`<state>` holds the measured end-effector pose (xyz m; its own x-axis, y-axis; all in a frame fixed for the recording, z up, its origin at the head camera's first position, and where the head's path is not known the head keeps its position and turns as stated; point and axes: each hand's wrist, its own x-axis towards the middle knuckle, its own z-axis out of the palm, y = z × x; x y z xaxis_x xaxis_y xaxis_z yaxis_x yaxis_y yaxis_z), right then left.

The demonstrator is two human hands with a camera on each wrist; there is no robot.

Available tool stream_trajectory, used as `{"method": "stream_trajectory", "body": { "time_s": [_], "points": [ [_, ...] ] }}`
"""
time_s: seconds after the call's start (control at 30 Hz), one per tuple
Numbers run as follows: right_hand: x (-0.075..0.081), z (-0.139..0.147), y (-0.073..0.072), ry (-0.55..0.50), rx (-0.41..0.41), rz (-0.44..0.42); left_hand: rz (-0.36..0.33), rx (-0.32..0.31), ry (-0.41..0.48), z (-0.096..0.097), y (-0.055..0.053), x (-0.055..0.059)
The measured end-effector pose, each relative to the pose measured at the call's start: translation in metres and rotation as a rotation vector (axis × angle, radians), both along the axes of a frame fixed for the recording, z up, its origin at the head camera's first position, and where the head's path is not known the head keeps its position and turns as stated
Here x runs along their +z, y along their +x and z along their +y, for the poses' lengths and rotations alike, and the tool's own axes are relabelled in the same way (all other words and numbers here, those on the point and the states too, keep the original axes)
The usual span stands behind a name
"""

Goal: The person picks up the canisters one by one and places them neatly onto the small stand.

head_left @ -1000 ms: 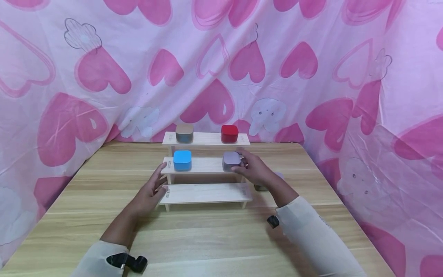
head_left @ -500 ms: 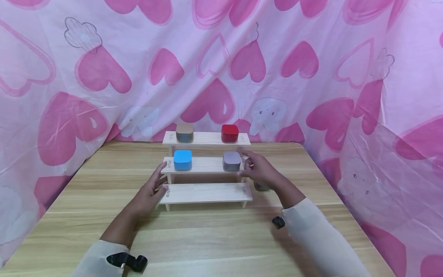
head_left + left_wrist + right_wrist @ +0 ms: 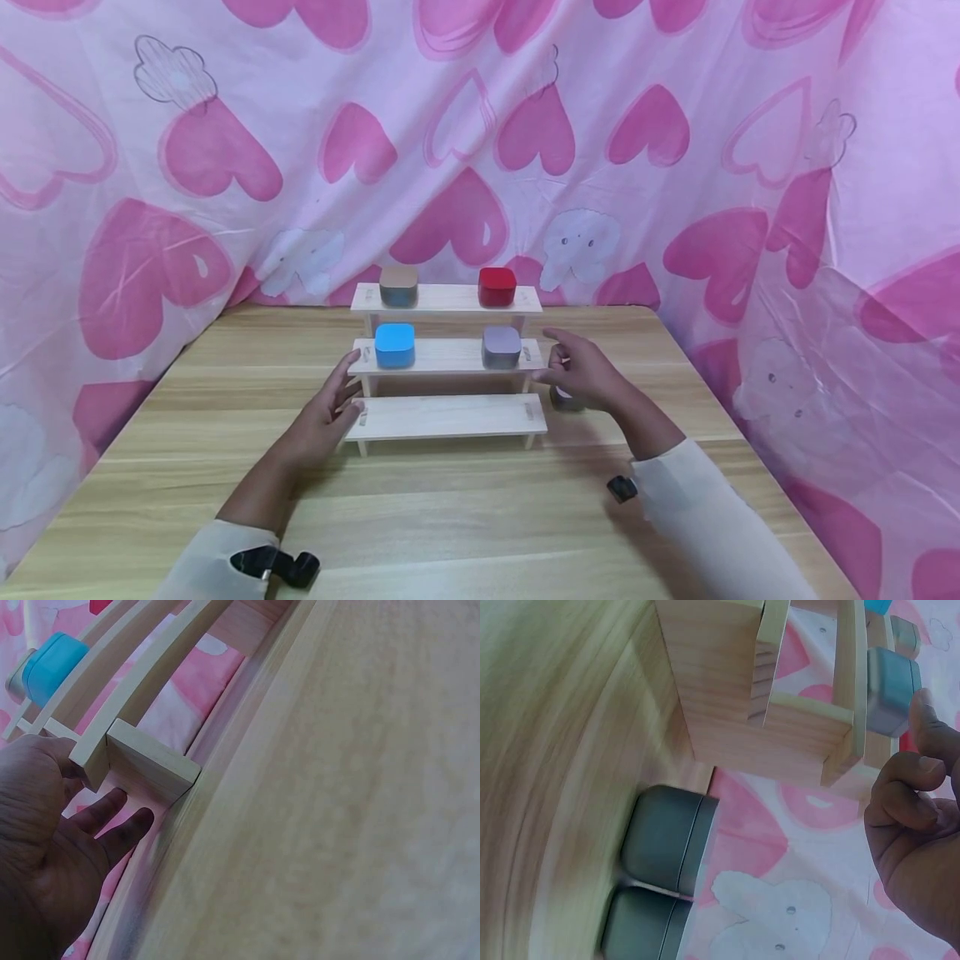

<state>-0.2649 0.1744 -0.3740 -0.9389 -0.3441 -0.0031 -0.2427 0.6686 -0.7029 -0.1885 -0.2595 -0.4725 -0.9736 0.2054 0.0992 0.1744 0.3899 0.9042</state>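
A three-tier wooden display stand (image 3: 447,417) is on the table. At its left end my left hand (image 3: 321,417) rests with fingers spread, touching the shelf ends; in the left wrist view two fingers (image 3: 126,834) hang free below the lowest shelf. Just off the right end of the middle shelf, my right hand (image 3: 588,371) holds nothing, its index finger and thumb apart and the other fingers bent. Nearest to it on that shelf stands a small rounded-square tin with a lilac lid (image 3: 501,347). A blue tin (image 3: 394,345) stands at the shelf's left.
On the top shelf are a tan-lidded tin (image 3: 399,286) and a red tin (image 3: 497,287). Right of the stand, two dark tins (image 3: 664,838) sit side by side on the table; my right hand partly covers them in the head view. A pink heart-print cloth (image 3: 450,125) hangs behind.
My right hand has let go of the lilac-lidded tin and drawn away to the right. The tin stays on the middle shelf. My left hand keeps its place.
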Motion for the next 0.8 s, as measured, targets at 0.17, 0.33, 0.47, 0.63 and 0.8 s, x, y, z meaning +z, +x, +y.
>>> {"method": "stream_trajectory", "body": {
  "time_s": [0.17, 0.33, 0.47, 0.63, 0.8],
  "points": [
    [-0.003, 0.012, 0.000, -0.008, -0.006, 0.015, 0.005, 0.000, -0.005, -0.001, -0.001, -0.001],
    [-0.008, 0.025, -0.003, -0.001, -0.020, 0.018, 0.001, 0.004, -0.008, 0.000, -0.001, -0.001],
    [-0.012, 0.036, -0.006, 0.007, -0.033, 0.005, 0.008, 0.002, -0.009, -0.001, -0.001, -0.001],
    [-0.018, 0.051, -0.009, -0.005, -0.058, -0.019, 0.010, 0.002, -0.012, -0.001, 0.000, -0.001],
    [-0.022, 0.068, -0.011, -0.037, -0.074, -0.029, 0.000, 0.005, -0.016, -0.001, 0.000, 0.001]
  ]
}}
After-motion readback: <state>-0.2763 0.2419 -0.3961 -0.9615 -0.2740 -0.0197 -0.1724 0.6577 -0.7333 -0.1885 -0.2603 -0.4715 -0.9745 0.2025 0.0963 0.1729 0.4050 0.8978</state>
